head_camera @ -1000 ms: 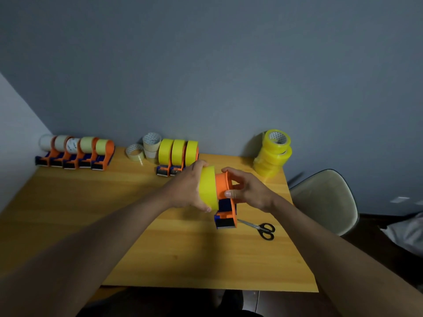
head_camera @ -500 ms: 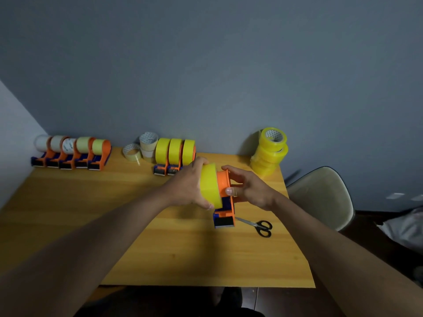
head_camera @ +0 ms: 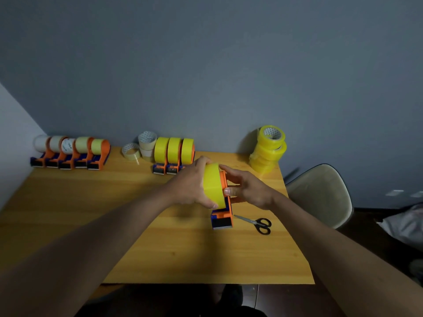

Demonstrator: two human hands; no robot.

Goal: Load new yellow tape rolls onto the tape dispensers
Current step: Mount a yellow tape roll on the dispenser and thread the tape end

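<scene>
An orange tape dispenser [head_camera: 225, 213] with a blue base stands on the wooden table [head_camera: 142, 225] near its middle right. A yellow tape roll [head_camera: 212, 183] sits against the dispenser's left side. My left hand [head_camera: 190, 184] grips that roll from the left, thumb under its lower edge. From the right, my right hand [head_camera: 248, 189] holds the dispenser's orange body, thumb along its side. Three dispensers with yellow rolls [head_camera: 174, 152] stand at the back. A stack of new yellow rolls [head_camera: 267, 149] rises at the back right corner.
Several dispensers with pale, nearly used rolls [head_camera: 71, 152] line the back left. Loose whitish rolls [head_camera: 143, 145] lie beside the loaded ones. Black scissors [head_camera: 258, 223] lie right of the held dispenser. A beige chair [head_camera: 320, 195] stands off the table's right edge.
The yellow roll has slid right, closer against the dispenser's orange side. Both hands have kept their hold.
</scene>
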